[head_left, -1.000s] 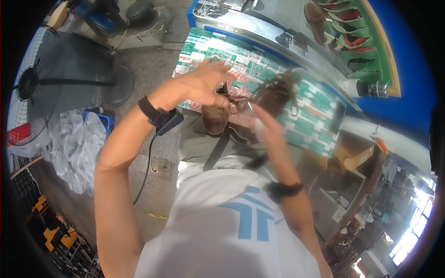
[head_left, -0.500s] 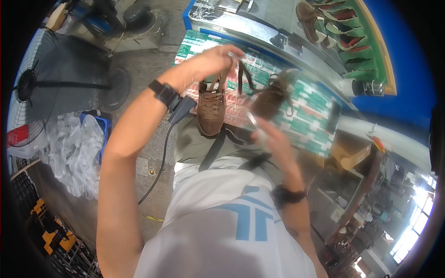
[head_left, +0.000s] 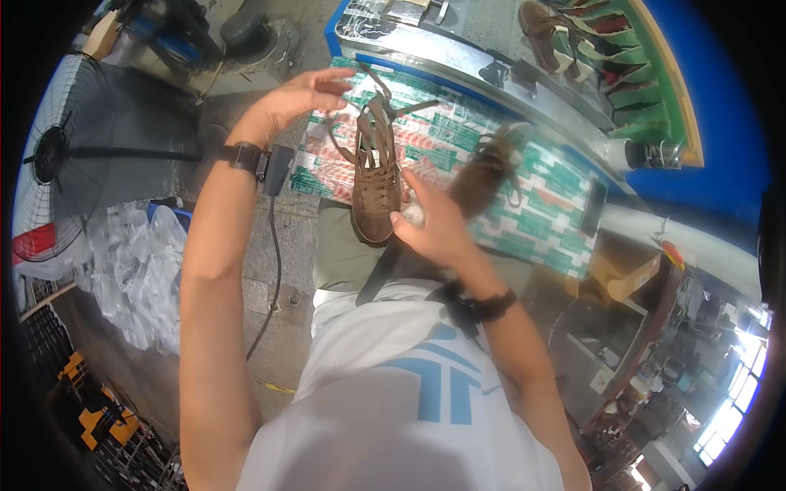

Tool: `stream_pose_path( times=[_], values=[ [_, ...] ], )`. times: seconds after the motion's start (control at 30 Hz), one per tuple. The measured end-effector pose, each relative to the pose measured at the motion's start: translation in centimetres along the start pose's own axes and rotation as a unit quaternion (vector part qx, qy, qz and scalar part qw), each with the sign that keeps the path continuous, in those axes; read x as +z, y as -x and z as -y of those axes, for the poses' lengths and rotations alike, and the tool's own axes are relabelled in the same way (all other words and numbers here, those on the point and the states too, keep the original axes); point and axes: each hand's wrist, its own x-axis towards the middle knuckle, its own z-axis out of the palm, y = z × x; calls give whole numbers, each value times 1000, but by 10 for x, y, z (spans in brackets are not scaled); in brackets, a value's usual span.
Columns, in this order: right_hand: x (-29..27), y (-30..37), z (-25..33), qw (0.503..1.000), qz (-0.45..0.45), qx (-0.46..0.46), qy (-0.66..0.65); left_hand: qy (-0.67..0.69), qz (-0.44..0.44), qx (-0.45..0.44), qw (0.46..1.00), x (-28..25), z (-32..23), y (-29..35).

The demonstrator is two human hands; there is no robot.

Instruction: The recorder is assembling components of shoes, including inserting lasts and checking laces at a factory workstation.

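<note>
A brown suede lace-up shoe (head_left: 375,180) hangs toe-down in front of my chest. My left hand (head_left: 303,94) is raised above it and pinches its brown laces, which run taut from the fingers to the shoe. My right hand (head_left: 430,221) presses against the shoe's right side near the toe, fingers spread. A second brown shoe (head_left: 485,168) lies on the green-and-white patterned sheet (head_left: 540,221) just right of my right hand, slightly blurred.
A metal workbench edge (head_left: 458,61) with more brown shoes on a green rack (head_left: 606,41) runs along the back. A large floor fan (head_left: 57,155) stands at the left, clear plastic bags (head_left: 131,262) below it. A dark phone (head_left: 591,206) lies on the sheet.
My left hand rose and moved left, drawing the laces up. The held shoe swung from the sheet to upright in front of me. My right hand shifted onto the shoe's side.
</note>
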Motion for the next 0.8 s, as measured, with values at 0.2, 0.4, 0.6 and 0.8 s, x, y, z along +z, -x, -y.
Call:
stream_pose_path(
  times=[0.2, 0.4, 0.6, 0.8],
  values=[
    [0, -11, 2, 1000, 5, -5, -13, -107, 27, 79, 991, 55, -20, -30],
    [-11, -10, 5, 997, 66, -16, 28, -50, 6, -1, 999, 62, 13, -46],
    [-14, -12, 15, 989, 69, -59, 118, -13, 33, 10, 999, 61, 16, -35],
    [-40, 37, 53, 967, 93, -19, 236, -54, 17, 16, 998, 58, 13, -32]
  ],
)
